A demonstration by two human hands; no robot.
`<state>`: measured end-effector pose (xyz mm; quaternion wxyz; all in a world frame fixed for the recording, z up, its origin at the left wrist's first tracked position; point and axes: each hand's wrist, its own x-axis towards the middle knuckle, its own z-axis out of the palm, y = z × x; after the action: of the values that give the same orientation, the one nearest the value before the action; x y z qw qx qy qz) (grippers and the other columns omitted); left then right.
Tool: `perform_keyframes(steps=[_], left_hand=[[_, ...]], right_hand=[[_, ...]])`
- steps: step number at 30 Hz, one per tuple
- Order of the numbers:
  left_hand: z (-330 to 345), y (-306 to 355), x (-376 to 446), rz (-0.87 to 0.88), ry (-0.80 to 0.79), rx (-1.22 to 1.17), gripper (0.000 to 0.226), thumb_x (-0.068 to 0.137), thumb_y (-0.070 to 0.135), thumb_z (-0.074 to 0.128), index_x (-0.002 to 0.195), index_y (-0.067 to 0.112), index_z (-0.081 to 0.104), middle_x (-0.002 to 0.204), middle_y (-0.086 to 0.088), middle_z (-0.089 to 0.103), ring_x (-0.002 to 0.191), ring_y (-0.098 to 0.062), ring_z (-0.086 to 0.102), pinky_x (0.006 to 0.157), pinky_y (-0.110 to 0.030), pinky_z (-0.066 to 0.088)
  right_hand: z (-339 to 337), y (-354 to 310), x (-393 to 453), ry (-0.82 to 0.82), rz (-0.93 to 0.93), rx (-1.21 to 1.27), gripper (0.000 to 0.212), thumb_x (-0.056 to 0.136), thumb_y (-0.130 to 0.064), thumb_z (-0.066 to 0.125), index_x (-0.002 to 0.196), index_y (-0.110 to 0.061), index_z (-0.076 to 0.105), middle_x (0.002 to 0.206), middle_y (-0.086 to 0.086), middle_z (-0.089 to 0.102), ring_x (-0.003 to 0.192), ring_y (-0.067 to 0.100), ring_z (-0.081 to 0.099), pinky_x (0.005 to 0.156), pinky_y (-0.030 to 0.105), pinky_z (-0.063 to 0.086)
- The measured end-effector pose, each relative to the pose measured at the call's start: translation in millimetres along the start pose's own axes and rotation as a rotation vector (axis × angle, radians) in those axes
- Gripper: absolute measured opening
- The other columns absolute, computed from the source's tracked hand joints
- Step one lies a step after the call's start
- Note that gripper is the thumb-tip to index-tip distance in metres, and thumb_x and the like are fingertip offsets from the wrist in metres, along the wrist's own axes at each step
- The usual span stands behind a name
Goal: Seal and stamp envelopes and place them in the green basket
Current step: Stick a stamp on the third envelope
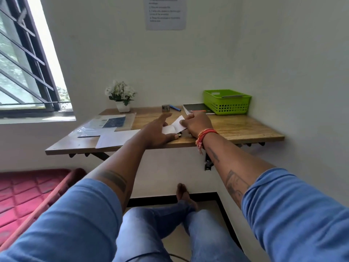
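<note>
Step in hand: judged to be sealing — a white envelope (174, 125) lies on the counter (245, 129) between both hands, its flap end raised off the wood.
Left hand (158, 130): fingers straight and spread, palm down; thumb touches the envelope's near left edge; grips nothing.
Right hand (197, 124): fingers curled over the envelope's right end, pinching or pressing the raised flap; exact contact is hidden by the knuckles.
Envelope position: middle of the counter, near the front edge, well apart from the green basket (227, 102).
Doing it well: pin the body flat with the left palm, fold the flap along its crease with the right, then run the fingers along the whole seam so no corner lifts. Square the edges before pressing.
Stamp supply: flat sheets (107, 122) lie at the left of the counter, partly in clear plastic; too blurred to tell if they are stamps.
More paper: a white sheet or envelope (115, 138) lies just left of the left wrist, overhanging the front edge.
Basket: back right corner, against the wall; something flat is already leaning inside.
In the way: a dark notebook (198, 108) with an orange pen sits just beside the basket; the path from envelope to basket passes over it.
Other items: a small round tin (165, 107) and a blue pen (175, 107) behind the hands; a potted white plant (120, 96) at the back left.
</note>
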<state>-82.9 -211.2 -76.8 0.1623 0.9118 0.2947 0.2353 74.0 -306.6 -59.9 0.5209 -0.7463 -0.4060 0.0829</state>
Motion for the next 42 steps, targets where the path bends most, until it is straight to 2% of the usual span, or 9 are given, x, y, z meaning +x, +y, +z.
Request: perform_keyframes(steps=[7, 11, 14, 20, 28, 34, 37, 40, 42], left_hand=[[-4.1, 2.0, 5.1, 0.03, -0.035, 0.017, 0.1, 0.081, 0.056, 0.075, 0.159, 0.037, 0.015, 0.144, -0.006, 0.053, 0.128, -0.026, 0.051, 0.106, -0.04, 0.041], [0.4, 5.3, 9.9, 0.065, -0.029, 0.008, 0.1, 0.081, 0.055, 0.076, 0.159, 0.036, 0.016, 0.147, -0.006, 0.051, 0.134, -0.025, 0.048, 0.107, -0.037, 0.037], [4.5, 6.1, 13.1, 0.071, -0.022, 0.008, 0.1, 0.08, 0.056, 0.077, 0.158, 0.036, 0.017, 0.147, -0.005, 0.051, 0.134, -0.024, 0.047, 0.102, -0.033, 0.035], [5.7, 6.9, 16.4, 0.088, 0.001, -0.018, 0.102, 0.077, 0.058, 0.077, 0.156, 0.041, 0.016, 0.144, -0.005, 0.053, 0.131, -0.021, 0.05, 0.097, -0.03, 0.035], [9.8, 10.6, 17.6, 0.139, 0.013, -0.041, 0.103, 0.076, 0.057, 0.08, 0.156, 0.041, 0.018, 0.147, -0.004, 0.05, 0.132, -0.019, 0.049, 0.099, -0.032, 0.038], [10.6, 16.5, 10.8, 0.107, 0.059, 0.233, 0.079, 0.077, 0.075, 0.062, 0.144, 0.036, 0.044, 0.152, 0.004, 0.047, 0.138, -0.022, 0.044, 0.111, -0.048, 0.037], [10.0, 20.3, 9.1, 0.082, 0.041, 0.243, 0.064, 0.08, 0.074, 0.061, 0.13, 0.033, 0.059, 0.141, 0.003, 0.057, 0.128, -0.022, 0.051, 0.102, -0.045, 0.044], [10.4, 23.4, 9.7, 0.11, -0.026, 0.282, 0.051, 0.091, 0.064, 0.056, 0.123, 0.027, 0.068, 0.126, -0.001, 0.068, 0.116, -0.025, 0.059, 0.083, -0.033, 0.04], [11.0, 24.7, 5.5, 0.125, -0.063, 0.275, 0.048, 0.097, 0.059, 0.049, 0.124, 0.025, 0.068, 0.123, -0.003, 0.069, 0.114, -0.026, 0.06, 0.084, -0.035, 0.041]], right_hand=[[-1.4, -1.8, 3.9, -0.081, -0.011, -0.05, 0.014, 0.078, -0.028, 0.082, 0.084, -0.018, 0.073, 0.086, 0.001, 0.073, 0.078, 0.017, 0.065, 0.079, 0.034, 0.055], [-4.8, -3.1, 7.4, -0.12, 0.01, -0.091, 0.025, 0.086, -0.029, 0.071, 0.092, -0.005, 0.07, 0.097, 0.013, 0.07, 0.081, 0.022, 0.061, 0.079, 0.038, 0.055], [-5.2, -5.9, 7.8, -0.169, -0.007, -0.233, 0.019, 0.087, -0.026, 0.067, 0.082, -0.007, 0.069, 0.097, 0.012, 0.072, 0.085, 0.023, 0.066, 0.063, 0.027, 0.046], [-8.3, -12.3, 5.6, -0.286, 0.116, -0.063, 0.017, 0.074, -0.024, 0.061, 0.065, -0.012, 0.068, 0.05, -0.002, 0.062, 0.045, 0.013, 0.055, 0.046, 0.025, 0.04], [-17.3, -8.6, 22.5, -0.549, 0.343, 0.229, 0.009, 0.076, -0.019, 0.05, 0.075, -0.011, 0.054, 0.057, 0.002, 0.052, 0.038, 0.008, 0.033, 0.035, 0.015, 0.023], [-12.8, 11.6, 33.0, -0.07, 0.304, 0.464, 0.025, 0.089, -0.016, 0.054, 0.097, -0.001, 0.072, 0.057, 0.003, 0.059, 0.043, 0.016, 0.051, 0.039, 0.023, 0.039], [-11.2, 13.2, 33.0, -0.054, 0.127, 0.135, 0.029, 0.089, -0.022, 0.057, 0.109, -0.006, 0.071, 0.091, 0.008, 0.068, 0.079, 0.026, 0.065, 0.068, 0.035, 0.058], [-2.4, 7.9, 24.4, -0.109, -0.017, -0.261, 0.025, 0.089, -0.02, 0.055, 0.101, -0.005, 0.072, 0.099, 0.008, 0.072, 0.084, 0.024, 0.062, 0.066, 0.026, 0.045], [0.8, 6.1, 20.2, -0.08, -0.063, -0.298, 0.026, 0.09, -0.017, 0.054, 0.101, -0.006, 0.075, 0.103, 0.01, 0.073, 0.091, 0.025, 0.065, 0.073, 0.026, 0.047]])
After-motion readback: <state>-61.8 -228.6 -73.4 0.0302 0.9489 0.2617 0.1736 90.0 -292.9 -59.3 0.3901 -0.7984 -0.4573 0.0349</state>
